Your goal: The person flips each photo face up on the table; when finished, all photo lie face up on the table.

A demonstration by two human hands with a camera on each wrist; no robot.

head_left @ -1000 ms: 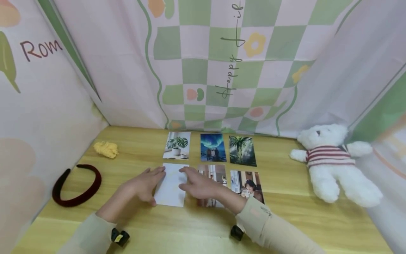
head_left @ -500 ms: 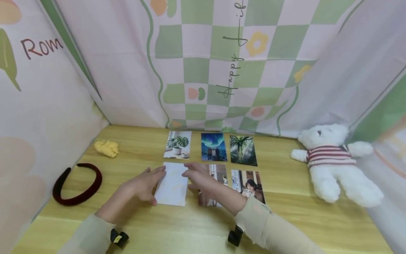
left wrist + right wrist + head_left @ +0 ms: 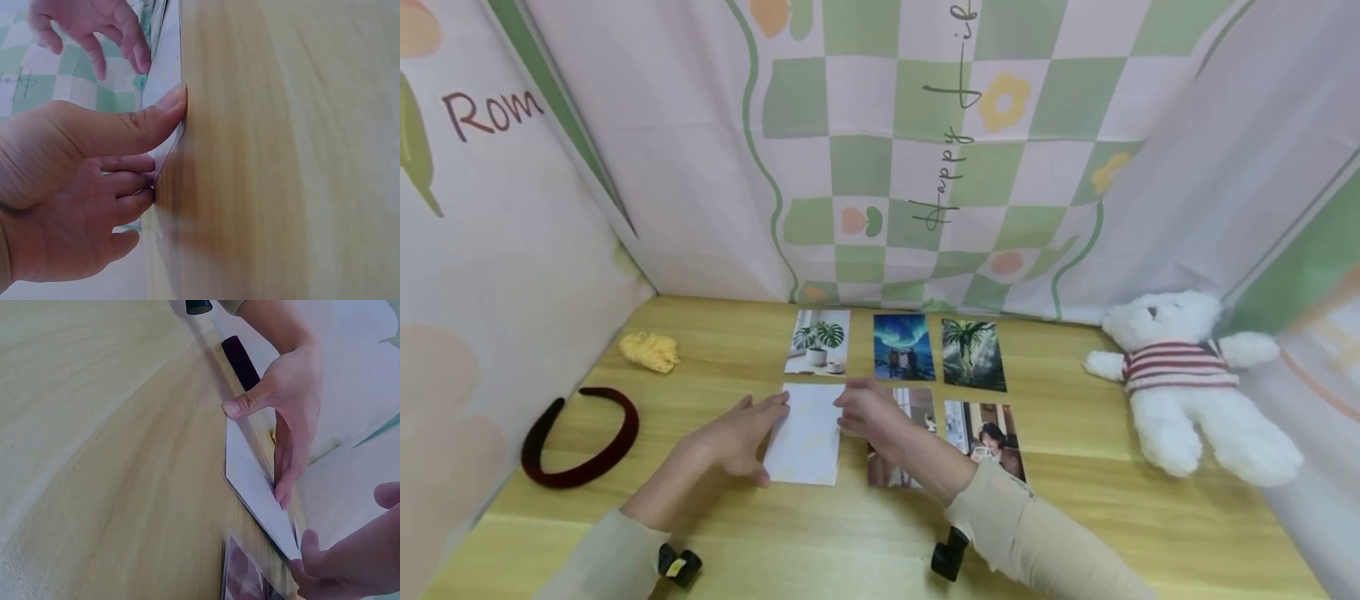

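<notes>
A white card (image 3: 805, 433), blank side up, lies on the wooden table in the front row. My left hand (image 3: 730, 437) rests along its left edge, the thumb at the near corner and the extended fingers farther up; the left wrist view shows this hand (image 3: 81, 169) close. At the card's upper right corner is my right hand (image 3: 880, 421), fingers loosely bent, also seen in the right wrist view (image 3: 350, 562). Whether it touches the card I cannot tell. Under that hand and forearm, a photo card (image 3: 917, 408) is partly hidden. Beside it lies a photo of a person with a cup (image 3: 992, 442).
Behind are a potted plant photo (image 3: 818, 343), an aurora photo (image 3: 904, 346) and a hanging plant photo (image 3: 972, 354). A dark red headband (image 3: 580, 475) and yellow yarn (image 3: 650, 352) lie left. A white teddy bear (image 3: 1187, 383) lies right.
My right hand has drawn back slightly to the right, its fingers moving off the white card's surface to its right edge. The left hand and the photos stay in place.
</notes>
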